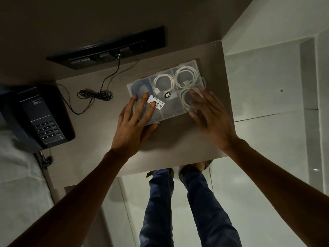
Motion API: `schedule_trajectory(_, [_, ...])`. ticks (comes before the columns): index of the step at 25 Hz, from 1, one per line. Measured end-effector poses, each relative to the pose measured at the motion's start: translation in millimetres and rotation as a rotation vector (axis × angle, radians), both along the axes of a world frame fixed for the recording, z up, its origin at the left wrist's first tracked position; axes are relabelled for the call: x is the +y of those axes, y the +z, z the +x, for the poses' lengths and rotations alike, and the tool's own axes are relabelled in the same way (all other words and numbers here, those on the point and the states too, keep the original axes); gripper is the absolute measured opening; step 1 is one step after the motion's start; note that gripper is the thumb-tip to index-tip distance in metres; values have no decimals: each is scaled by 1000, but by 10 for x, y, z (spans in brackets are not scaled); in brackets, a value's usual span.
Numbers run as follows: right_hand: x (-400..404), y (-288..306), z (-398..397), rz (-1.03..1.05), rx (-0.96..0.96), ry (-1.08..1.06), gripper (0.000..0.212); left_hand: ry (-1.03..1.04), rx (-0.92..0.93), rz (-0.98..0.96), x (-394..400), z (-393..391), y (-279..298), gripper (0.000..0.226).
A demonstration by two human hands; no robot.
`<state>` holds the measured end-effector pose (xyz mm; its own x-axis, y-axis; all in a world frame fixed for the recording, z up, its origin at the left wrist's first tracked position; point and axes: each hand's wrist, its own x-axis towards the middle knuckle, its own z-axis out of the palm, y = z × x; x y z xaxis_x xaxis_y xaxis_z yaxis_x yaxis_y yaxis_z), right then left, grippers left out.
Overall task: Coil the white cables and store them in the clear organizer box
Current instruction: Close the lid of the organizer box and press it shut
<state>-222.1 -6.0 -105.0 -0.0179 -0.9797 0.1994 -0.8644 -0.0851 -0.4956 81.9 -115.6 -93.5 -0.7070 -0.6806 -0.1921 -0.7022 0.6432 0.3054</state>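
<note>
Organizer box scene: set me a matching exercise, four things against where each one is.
1. desk phone
2. organizer box
3. black cable bundle
4. left hand

A. between the phone and the box
B. left edge of the table
C. flat on the box lid, beside the price sticker
D. under both hands, lid shut, coiled cables inside

Pairs: 1-B, 2-D, 3-A, 4-C

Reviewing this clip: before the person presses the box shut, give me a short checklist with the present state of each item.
1. White cables coiled in compartments: ok; coils lie inside the clear organizer box.
2. Lid down over the box: ok, price sticker lies flat on top.
3. Latch snapped: cannot tell.
4. Left hand flat on lid: ok.
5. Right hand over the right end: ok; contact cannot tell.
6. Loose white cable left on the table: none seen, ok.
</note>
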Motion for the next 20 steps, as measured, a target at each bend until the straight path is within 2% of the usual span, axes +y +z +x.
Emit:
schedule_trajectory(4, [107,-127,-44,-15,235,64,57,-4,-3,-21,58,-29,-67,73])
schedule_trajectory(12, [157,-217,-60,1,225,50,70,14,-87,-92,170,-95,-52,69])
schedule_trajectory(16, [141,-189,-93,-47,224,61,58,37,-42,-137,182,-131,-103,66])
schedule_trajectory(20, [135,-224,-37,-89,231,7,48,41,93,-216,259,-113,-336,59])
